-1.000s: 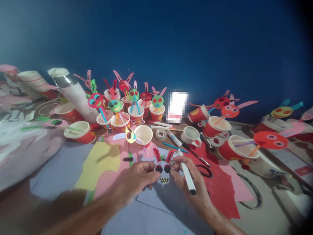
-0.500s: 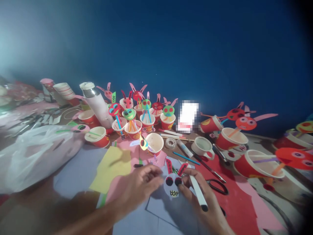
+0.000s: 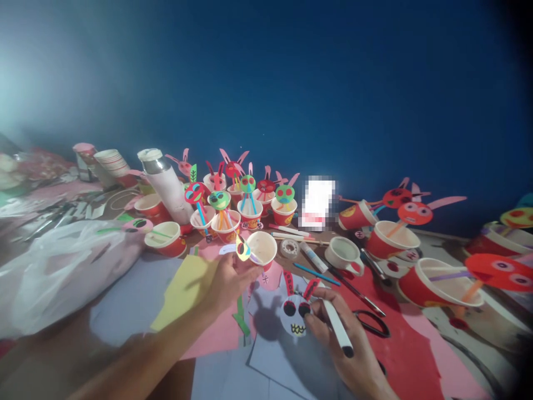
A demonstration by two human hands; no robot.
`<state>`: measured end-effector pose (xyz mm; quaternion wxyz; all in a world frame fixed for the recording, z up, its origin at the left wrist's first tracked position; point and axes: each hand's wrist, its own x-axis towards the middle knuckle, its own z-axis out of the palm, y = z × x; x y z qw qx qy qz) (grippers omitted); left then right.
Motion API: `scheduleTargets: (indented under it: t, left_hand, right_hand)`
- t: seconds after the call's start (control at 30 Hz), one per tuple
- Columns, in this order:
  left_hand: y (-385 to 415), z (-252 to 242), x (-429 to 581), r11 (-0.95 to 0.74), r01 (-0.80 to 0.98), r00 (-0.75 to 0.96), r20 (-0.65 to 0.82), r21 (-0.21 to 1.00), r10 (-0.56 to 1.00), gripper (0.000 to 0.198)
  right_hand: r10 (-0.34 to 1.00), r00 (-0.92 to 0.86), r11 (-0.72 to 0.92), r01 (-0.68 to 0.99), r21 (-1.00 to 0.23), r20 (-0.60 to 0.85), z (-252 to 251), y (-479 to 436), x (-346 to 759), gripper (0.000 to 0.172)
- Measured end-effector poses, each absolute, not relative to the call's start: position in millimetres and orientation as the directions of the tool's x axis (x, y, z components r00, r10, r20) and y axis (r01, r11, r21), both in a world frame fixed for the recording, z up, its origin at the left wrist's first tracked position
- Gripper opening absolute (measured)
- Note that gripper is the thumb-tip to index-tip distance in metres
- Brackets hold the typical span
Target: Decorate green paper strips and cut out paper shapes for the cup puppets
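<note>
My right hand pinches a lilac paper rabbit face by its right edge. The face has red ears with black marks, black round eyes and a zigzag-toothed mouth. A white marker with a black end is tucked in the same hand. My left hand reaches out with thumb and fingers apart, close to the front left of a paper cup. A small yellow paper face leans at that cup's left rim. Whether my fingertips touch the cup, I cannot tell.
Several red-and-white cups with paper animal heads on straws stand behind, beside a white flask. Scissors, a tape roll, a glue stick and a mug lie to the right. A plastic bag sits left, coloured paper sheets in front.
My left hand has moved away from the rabbit face, forward and left toward the paper cup. Green paper scraps show where it was. My right hand keeps the face and marker almost in place.
</note>
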<state>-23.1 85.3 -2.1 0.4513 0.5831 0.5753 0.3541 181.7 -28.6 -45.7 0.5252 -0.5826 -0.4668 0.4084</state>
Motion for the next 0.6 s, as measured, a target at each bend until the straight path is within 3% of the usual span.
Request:
scheduleTargets:
  t: [0.2, 0.6]
  left_hand:
    - [93.8, -12.2, -7.8, -0.014, 0.314, 0.147, -0.034, 0.949, 0.989, 0.043]
    - [108.1, 8.0, -55.5, 0.004, 0.256, 0.22, -0.062, 0.967, 0.973, 0.036]
  right_hand:
    - [0.975, 0.215, 0.028, 0.16, -0.987, 0.063, -50.1, -28.1, 182.8, 0.025]
    - [0.979, 0.187, 0.056, 0.154, -0.986, 0.085, -59.0, -25.4, 184.4, 0.021]
